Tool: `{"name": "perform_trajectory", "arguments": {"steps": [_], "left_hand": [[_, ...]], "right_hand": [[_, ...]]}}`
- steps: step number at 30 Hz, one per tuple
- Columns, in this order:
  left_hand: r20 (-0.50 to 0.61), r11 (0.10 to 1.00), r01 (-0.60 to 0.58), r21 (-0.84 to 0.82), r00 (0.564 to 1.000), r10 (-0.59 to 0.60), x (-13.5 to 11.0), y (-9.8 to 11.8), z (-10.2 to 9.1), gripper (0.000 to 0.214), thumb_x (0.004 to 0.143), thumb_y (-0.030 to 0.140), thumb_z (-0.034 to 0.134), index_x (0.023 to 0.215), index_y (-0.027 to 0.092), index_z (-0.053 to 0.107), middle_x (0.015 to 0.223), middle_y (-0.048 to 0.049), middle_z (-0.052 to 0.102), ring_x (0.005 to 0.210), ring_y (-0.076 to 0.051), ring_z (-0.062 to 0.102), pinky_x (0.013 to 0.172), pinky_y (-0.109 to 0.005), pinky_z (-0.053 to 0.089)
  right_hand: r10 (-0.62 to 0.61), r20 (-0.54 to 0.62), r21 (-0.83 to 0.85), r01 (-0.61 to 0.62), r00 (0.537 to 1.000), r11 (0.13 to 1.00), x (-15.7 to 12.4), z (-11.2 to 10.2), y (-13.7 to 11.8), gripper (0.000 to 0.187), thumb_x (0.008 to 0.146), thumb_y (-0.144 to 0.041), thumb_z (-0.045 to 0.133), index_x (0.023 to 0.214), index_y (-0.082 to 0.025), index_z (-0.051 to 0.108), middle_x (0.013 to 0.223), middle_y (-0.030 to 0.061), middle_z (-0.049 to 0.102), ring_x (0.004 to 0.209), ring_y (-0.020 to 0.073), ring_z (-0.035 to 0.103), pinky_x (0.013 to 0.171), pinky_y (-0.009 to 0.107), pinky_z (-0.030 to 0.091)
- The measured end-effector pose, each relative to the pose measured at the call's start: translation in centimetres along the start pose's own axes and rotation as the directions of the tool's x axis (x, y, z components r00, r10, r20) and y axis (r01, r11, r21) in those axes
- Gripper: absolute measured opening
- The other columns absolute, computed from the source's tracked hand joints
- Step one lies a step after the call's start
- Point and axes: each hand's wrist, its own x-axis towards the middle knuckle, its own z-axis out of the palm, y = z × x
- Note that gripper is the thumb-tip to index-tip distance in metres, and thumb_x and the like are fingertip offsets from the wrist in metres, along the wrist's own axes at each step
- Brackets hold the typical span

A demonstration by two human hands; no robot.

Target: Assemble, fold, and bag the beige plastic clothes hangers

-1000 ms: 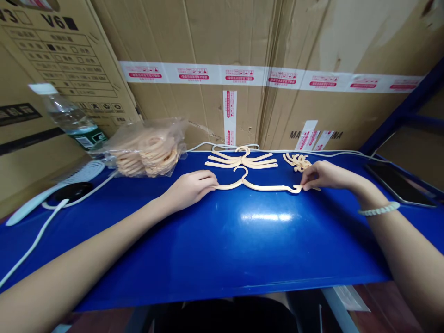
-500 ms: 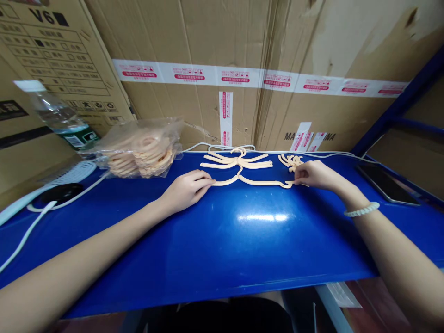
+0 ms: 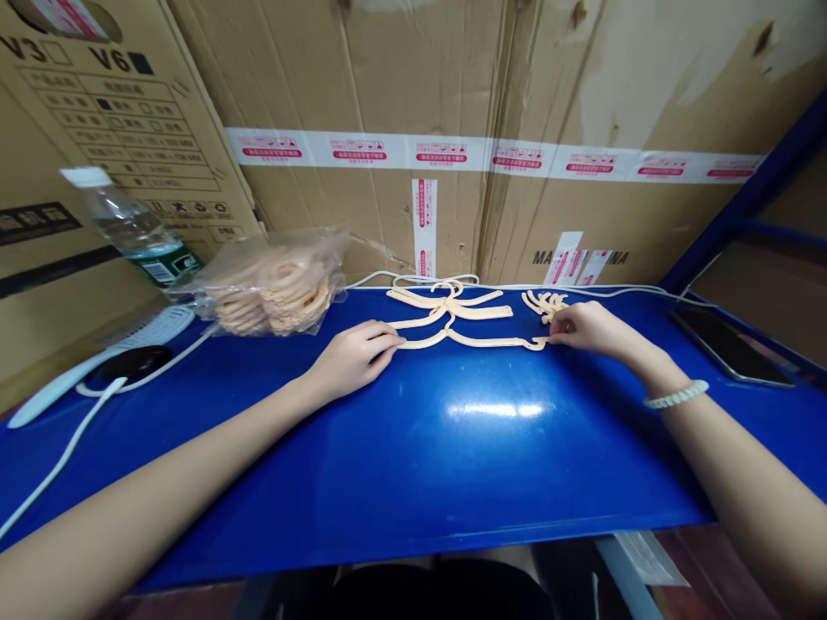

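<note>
A peach plastic clothes hanger (image 3: 484, 340) lies on the blue table, its two arms spread sideways. My left hand (image 3: 355, 357) pinches the outer end of its left arm. At the other end sits a small curved peach piece (image 3: 536, 345), gripped between the fingertips of my right hand (image 3: 591, 329), which partly hide it. Whether this piece is fully joined to the hanger arm, I cannot tell. Just behind lie more peach hangers (image 3: 481, 311), overlapping one another, with hooks pointing to the back. A small pile of peach curved pieces (image 3: 541, 301) lies beyond my right hand.
A clear plastic bag (image 3: 277, 284) of ring-shaped peach parts stands at back left, near a water bottle (image 3: 139, 228), a black mouse (image 3: 135, 364) and a pale-blue perforated object (image 3: 155, 327). A phone (image 3: 736, 349) lies right. Cardboard (image 3: 362, 77) walls the back; a white cable (image 3: 620, 290) runs along it.
The view has shifted slightly. The left arm of a hanger behind has swung forward, closer to my left hand. Both hands keep their hold at the front hanger's ends.
</note>
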Motion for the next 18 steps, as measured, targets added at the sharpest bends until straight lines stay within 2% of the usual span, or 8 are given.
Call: {"name": "perform_trajectory", "arguments": {"steps": [9,13,16,18], "left_hand": [[-0.007,0.998,0.004,0.056,1.000,-0.004,0.03,-0.04,-0.18,0.021,0.097,0.017,0.050,0.104,0.018,0.070,0.102,-0.0082,0.075,0.094,-0.024,0.071,0.084,-0.041,0.053],[-0.034,0.996,0.041,0.074,0.999,-0.039,0.15,0.23,-0.46,0.019,0.096,0.018,0.051,0.102,0.020,0.069,0.101,-0.0067,0.076,0.094,-0.024,0.070,0.094,-0.046,0.047],[-0.080,0.989,0.102,0.106,0.992,-0.093,0.22,0.51,-0.68,0.017,0.095,0.018,0.052,0.103,0.020,0.067,0.101,-0.0064,0.075,0.096,-0.025,0.069,0.102,-0.051,0.041],[-0.100,0.985,0.128,0.114,0.988,-0.117,0.23,0.61,-0.75,0.015,0.095,0.018,0.051,0.103,0.020,0.064,0.099,-0.0066,0.074,0.096,-0.025,0.067,0.102,-0.051,0.041]], "right_hand": [[-0.050,-0.018,0.098,0.052,0.999,0.994,-0.09,-0.33,0.09,0.013,0.072,-0.031,0.068,0.074,-0.019,0.072,0.074,0.0025,0.073,0.068,0.0197,0.067,0.062,0.028,0.047],[0.007,-0.153,0.100,0.009,0.988,0.995,-0.33,-0.82,-0.10,0.024,0.080,-0.042,0.063,0.081,-0.019,0.071,0.079,0.0051,0.074,0.072,0.0218,0.067,0.063,0.030,0.047],[0.098,-0.268,0.178,-0.050,0.958,0.983,-0.38,-1.00,-0.41,0.025,0.081,-0.042,0.062,0.089,-0.019,0.067,0.078,0.0048,0.073,0.071,0.0215,0.068,0.064,0.030,0.047],[0.167,-0.316,0.244,-0.090,0.934,0.966,-0.36,-0.98,-0.59,0.022,0.079,-0.040,0.065,0.087,-0.020,0.061,0.075,0.0041,0.072,0.068,0.0213,0.068,0.064,0.030,0.048]]}}
